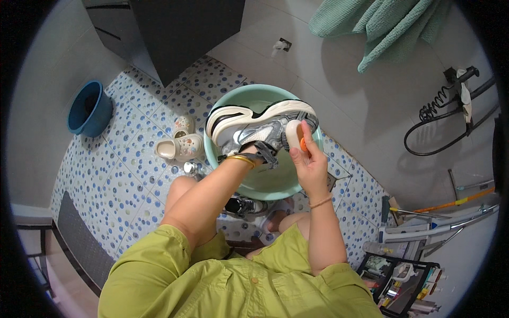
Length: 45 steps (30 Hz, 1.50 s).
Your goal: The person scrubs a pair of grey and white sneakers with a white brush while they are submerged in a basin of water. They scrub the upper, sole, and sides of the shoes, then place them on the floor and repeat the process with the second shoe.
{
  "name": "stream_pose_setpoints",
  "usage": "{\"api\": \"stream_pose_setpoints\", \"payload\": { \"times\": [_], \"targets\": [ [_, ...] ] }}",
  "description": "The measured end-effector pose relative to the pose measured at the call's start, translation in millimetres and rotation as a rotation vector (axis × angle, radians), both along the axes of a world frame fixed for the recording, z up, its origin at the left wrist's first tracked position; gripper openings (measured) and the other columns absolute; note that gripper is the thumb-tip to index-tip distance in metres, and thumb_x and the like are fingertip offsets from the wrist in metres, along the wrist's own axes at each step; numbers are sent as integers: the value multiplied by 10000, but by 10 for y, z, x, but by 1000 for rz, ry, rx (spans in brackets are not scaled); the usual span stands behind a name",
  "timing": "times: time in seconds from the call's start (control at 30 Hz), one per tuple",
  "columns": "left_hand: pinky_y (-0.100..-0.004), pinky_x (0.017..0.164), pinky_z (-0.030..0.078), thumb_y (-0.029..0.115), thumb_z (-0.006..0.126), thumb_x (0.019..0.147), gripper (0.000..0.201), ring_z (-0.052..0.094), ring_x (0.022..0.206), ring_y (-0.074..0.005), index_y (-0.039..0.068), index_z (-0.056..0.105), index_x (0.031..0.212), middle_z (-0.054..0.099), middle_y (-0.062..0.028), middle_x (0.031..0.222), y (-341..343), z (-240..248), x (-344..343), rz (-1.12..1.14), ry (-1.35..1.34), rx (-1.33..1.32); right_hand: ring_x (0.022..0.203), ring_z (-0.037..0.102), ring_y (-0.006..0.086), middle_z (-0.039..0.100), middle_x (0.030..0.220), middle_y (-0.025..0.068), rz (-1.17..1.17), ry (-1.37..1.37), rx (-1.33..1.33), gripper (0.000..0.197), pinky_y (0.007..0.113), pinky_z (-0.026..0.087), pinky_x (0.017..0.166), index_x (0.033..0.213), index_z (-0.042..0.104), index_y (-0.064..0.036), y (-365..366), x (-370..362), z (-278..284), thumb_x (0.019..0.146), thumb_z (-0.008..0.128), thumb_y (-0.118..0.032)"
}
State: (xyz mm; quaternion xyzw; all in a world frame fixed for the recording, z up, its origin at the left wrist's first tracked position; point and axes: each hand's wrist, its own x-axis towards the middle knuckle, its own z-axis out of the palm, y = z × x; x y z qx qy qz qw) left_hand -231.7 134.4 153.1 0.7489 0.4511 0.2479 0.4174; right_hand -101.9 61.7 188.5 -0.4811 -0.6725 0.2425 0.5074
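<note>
A grey, white and black sneaker (225, 135) is held sideways over a mint-green basin (293, 191) with water in it. My left hand (250, 150) reaches into the shoe's opening and holds it up; its fingers are hidden inside. Around the wrist lies the shoe's dark tongue or lacing. My right hand (312, 165) grips a scrub brush (292, 132) with a white head and an orange part, pressed to the sneaker's end at the right. Another dark sneaker (245, 205) is on the floor, partly under the basin's near rim.
A pair of cream clogs (185, 146) lies left of the basin, near a small silvery object (191, 168). Farther left stands a blue bucket (101, 114). A dark cabinet (180, 32) juts in at the back. A tool rack (397, 283) and folded metal frame (424, 230) stand right.
</note>
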Motion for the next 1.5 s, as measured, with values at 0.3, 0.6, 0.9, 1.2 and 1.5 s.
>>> {"api": "stream_pose_setpoints", "payload": {
  "times": [0.3, 0.6, 0.9, 1.2, 1.5],
  "targets": [
    [-332, 1028, 241, 335, 354, 891, 483, 331, 1227, -223, 79, 336, 1300, 330, -94, 1352, -64, 68, 82, -198, -136, 99, 1071, 521, 289, 512, 1166, 209, -162, -184, -18, 524, 332, 420, 866, 1303, 370, -97, -110, 13, -28, 831, 568, -212],
    [-323, 1027, 250, 291, 323, 910, 439, 346, 1212, -199, 56, 367, 1278, 363, -99, 1326, 20, -570, 243, -33, -806, -578, 1045, 543, 276, 539, 1135, 194, -215, -161, -54, 512, 317, 428, 849, 1296, 385, -109, -17, 13, -48, 835, 564, -241],
    [-313, 1023, 256, 346, 382, 881, 487, 342, 1215, -213, 88, 352, 1292, 359, -91, 1331, -1, -233, 151, -167, -223, -235, 908, 609, 276, 585, 1076, 165, -683, -120, -92, 522, 341, 486, 753, 1336, 323, -183, 272, 378, -103, 864, 504, -313],
    [-301, 1000, 300, 333, 530, 823, 513, 402, 1165, -198, 84, 410, 1255, 428, -87, 1270, 98, -89, -17, -193, -491, 73, 1122, 466, 212, 414, 1292, 172, -598, 261, 15, 528, 275, 386, 898, 1344, 282, -60, 230, 390, -139, 892, 489, -238],
    [-298, 1014, 284, 211, 530, 830, 486, 398, 1169, -198, 72, 379, 1271, 421, -88, 1277, 253, -124, 58, -41, -154, 362, 688, 501, 97, 576, 979, 70, -564, -139, 399, 510, 214, 426, 595, 1345, 282, -50, 124, 131, -166, 888, 493, -137]
  ]
}}
